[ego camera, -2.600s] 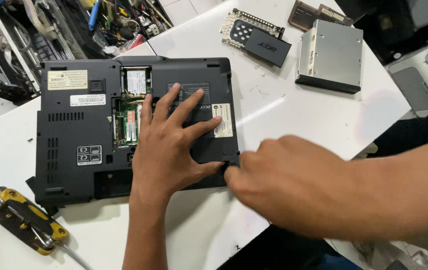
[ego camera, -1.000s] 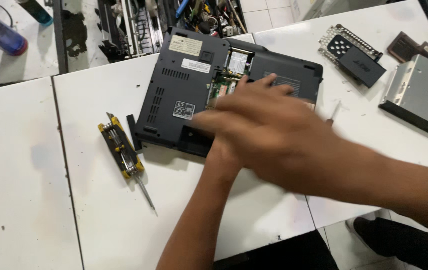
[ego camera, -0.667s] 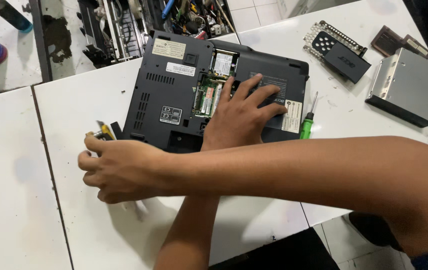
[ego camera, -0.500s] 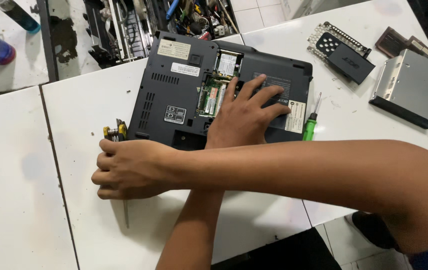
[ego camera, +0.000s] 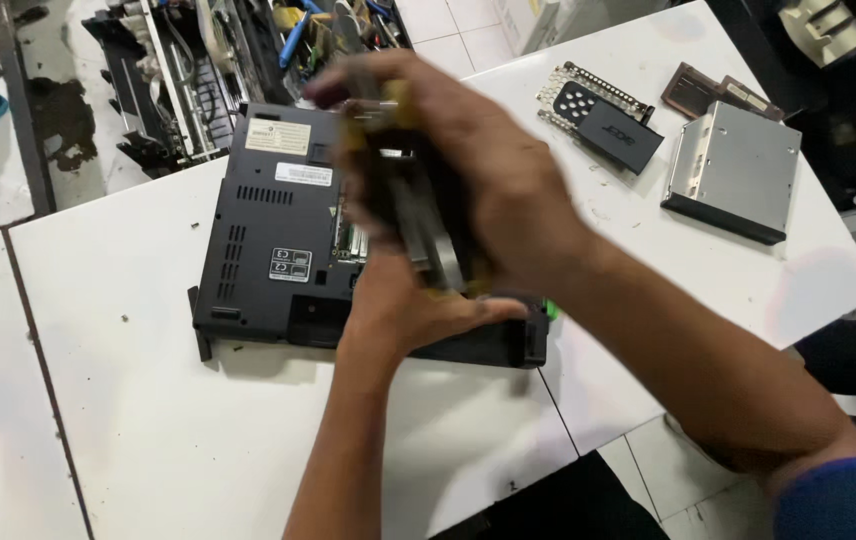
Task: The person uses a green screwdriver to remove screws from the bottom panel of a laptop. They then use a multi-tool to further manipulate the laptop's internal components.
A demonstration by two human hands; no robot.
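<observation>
The laptop (ego camera: 278,240) lies upside down on the white table (ego camera: 178,440), its dark underside facing up, its long axis running roughly from the table's left side toward its right, its near edge close to the seam between two table tops. A cover is off near its middle, and a strip of green circuit board shows there, partly hidden by the hands.

The left hand (ego camera: 403,300) rests flat on the near right part of the laptop, palm down, fingers spread and open; it grips nothing and only presses on the case.

The right hand (ego camera: 468,170) hangs above the laptop, directly over the left hand and the open bay. It is closed around a folding tool set (ego camera: 418,215) with a yellow and black handle and grey metal blades; the whole is blurred, so the exact grip and which blade is out cannot be told. The tool's long axis runs from the far side, toward the laptop's near edge, crossing the laptop's own length.

So the right hand, with the tool, is the nearer one to the open bay, just above it.

Toward the table's far right corner lie a silver disc drive (ego camera: 733,170) and a black caddy (ego camera: 603,118), well apart from both hands. Beyond the far edge stands a cluttered tool tray (ego camera: 248,40).
</observation>
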